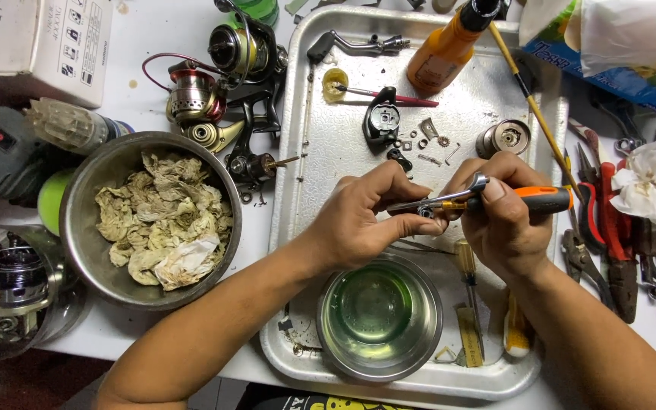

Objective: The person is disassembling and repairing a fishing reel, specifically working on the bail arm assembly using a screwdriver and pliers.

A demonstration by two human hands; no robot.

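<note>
Both hands mid-frame over metal tray. Left hand pinching a small metal reel part at fingertips; right hand clenched around orange-handled screwdriver, shaft running left, tip meeting the part between both thumbs.

Edges and room:
- Tray rim just left of left wrist; lower rim near bottom of frame, under both forearms.
- Steel bowl of green liquid directly below hands, near but apart. Yellow-handled screwdriver lying just beside bowl, lower right.
- Open tray floor mostly upper centre, between hands and orange bottle; dotted with small loose parts, black reel body, round spool.
- Thin wooden stick diagonal across tray's upper right edge, close above right hand.
- Right of tray: packed pliers, crumpled tissue. Tight there.
- Left of tray: bowl of dirty rags, spinning reels at upper left, another reel at lower left.

Part position: held clear above tray, centre frame, right of left palm, left of right knuckles.
</note>
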